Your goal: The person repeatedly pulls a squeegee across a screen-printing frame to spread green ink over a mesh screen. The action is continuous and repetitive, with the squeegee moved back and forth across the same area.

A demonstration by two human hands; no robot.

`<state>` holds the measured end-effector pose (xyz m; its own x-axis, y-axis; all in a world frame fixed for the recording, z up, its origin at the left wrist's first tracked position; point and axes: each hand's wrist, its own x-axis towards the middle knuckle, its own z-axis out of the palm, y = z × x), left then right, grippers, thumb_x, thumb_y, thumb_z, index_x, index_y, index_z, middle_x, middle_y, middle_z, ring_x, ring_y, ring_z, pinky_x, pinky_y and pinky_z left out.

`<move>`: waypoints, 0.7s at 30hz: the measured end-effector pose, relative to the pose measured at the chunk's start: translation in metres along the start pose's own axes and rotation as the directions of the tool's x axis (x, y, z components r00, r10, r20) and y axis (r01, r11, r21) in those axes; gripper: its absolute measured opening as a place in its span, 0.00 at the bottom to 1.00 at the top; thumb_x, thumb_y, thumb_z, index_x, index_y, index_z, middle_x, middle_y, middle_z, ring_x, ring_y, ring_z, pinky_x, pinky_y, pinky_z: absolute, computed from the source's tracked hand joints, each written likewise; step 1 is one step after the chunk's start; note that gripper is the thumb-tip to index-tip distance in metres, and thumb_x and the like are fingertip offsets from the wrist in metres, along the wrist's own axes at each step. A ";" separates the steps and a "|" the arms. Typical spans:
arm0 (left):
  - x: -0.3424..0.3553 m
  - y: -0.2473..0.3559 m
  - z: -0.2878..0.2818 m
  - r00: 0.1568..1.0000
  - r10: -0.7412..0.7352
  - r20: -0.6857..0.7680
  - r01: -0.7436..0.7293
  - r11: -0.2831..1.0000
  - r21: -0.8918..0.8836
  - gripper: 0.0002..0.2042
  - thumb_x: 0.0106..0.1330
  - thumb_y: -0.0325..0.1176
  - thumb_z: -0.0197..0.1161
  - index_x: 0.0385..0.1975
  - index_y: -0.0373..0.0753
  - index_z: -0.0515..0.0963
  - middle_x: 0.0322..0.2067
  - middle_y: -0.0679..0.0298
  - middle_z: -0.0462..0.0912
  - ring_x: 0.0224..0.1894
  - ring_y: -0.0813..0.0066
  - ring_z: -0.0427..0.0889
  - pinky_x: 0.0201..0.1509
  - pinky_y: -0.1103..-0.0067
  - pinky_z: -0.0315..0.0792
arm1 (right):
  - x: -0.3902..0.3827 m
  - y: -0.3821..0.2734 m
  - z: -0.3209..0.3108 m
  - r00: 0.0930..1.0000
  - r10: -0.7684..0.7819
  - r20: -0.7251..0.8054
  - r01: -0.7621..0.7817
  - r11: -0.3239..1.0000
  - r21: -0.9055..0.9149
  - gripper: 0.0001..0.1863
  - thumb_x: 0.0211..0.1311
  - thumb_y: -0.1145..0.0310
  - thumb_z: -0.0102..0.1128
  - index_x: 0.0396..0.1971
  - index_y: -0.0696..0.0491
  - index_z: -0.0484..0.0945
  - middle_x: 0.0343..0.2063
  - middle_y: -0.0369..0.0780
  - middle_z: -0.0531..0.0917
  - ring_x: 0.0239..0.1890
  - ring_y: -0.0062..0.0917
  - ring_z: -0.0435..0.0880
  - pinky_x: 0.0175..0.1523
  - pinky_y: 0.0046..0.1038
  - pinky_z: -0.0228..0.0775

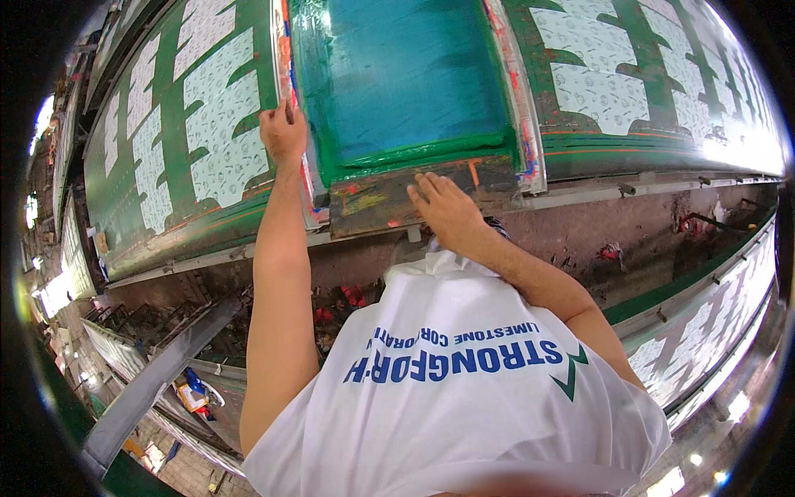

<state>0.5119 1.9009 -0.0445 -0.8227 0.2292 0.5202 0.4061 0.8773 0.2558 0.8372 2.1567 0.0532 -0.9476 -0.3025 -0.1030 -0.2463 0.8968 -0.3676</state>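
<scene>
A printing screen with a teal-blue mesh (397, 87) and wet green border lies in front of me, between paint-streaked side rails (527, 145). My left hand (282, 131) has its fingers curled closed on the screen frame's left edge. My right hand (443, 207) rests with fingers apart on the stained dark board (364, 199) at the screen's near end; the wrist side lies over the board's lower edge. My white shirt fills the lower middle.
Long green tables (232, 203) carrying white patterned cut pieces (584, 91) stretch to both sides. Below their near edge runs a brown floor strip (588, 224) with red scraps. Another table (704, 323) is at lower right, and a grey beam (157, 381) slants at lower left.
</scene>
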 end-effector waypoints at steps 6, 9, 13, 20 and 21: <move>-0.002 0.000 0.002 0.993 -0.087 0.074 0.085 0.996 0.033 0.19 0.67 0.40 0.71 0.56 0.43 0.87 0.44 0.51 0.80 0.47 0.49 0.82 0.52 0.59 0.78 | -0.028 0.069 -0.017 0.984 0.120 -0.134 -0.014 0.794 0.608 0.34 0.58 0.71 0.70 0.67 0.58 0.75 0.71 0.54 0.72 0.74 0.47 0.70 0.79 0.44 0.62; -0.003 -0.004 0.004 0.992 -0.090 0.091 0.086 0.995 0.039 0.20 0.68 0.41 0.70 0.59 0.43 0.86 0.46 0.51 0.79 0.49 0.49 0.82 0.55 0.60 0.77 | -0.035 0.142 -0.033 0.791 0.424 -0.442 -0.267 0.888 0.373 0.30 0.64 0.65 0.70 0.64 0.60 0.77 0.63 0.54 0.80 0.68 0.49 0.77 0.72 0.46 0.70; -0.005 -0.007 0.005 0.992 -0.079 0.099 0.072 0.995 0.073 0.21 0.68 0.41 0.71 0.60 0.44 0.86 0.48 0.50 0.79 0.51 0.49 0.81 0.55 0.60 0.77 | -0.035 0.210 -0.029 0.663 0.633 -0.399 -0.516 0.773 0.369 0.28 0.69 0.63 0.67 0.63 0.62 0.77 0.56 0.53 0.82 0.60 0.51 0.80 0.64 0.46 0.74; -0.006 -0.010 0.006 0.981 -0.139 0.133 0.130 0.989 0.072 0.24 0.68 0.46 0.73 0.62 0.45 0.85 0.49 0.49 0.81 0.54 0.48 0.81 0.60 0.59 0.77 | -0.024 0.210 -0.018 0.641 0.612 -0.463 -0.529 0.789 0.312 0.30 0.55 0.62 0.73 0.56 0.61 0.79 0.45 0.51 0.81 0.50 0.50 0.82 0.56 0.45 0.77; -0.007 -0.013 0.007 0.994 -0.058 0.091 0.051 0.996 0.074 0.25 0.68 0.47 0.74 0.62 0.45 0.85 0.45 0.50 0.81 0.50 0.50 0.82 0.56 0.60 0.78 | -0.023 0.209 -0.023 0.638 0.609 -0.471 -0.536 0.790 0.297 0.30 0.52 0.63 0.73 0.54 0.61 0.79 0.44 0.51 0.81 0.49 0.50 0.82 0.55 0.46 0.78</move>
<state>0.5098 1.8911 -0.0566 -0.8778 0.2155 0.4279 0.3329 0.9166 0.2212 0.8028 2.3586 -0.0001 -0.8504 0.5055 0.1457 0.3735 0.7751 -0.5096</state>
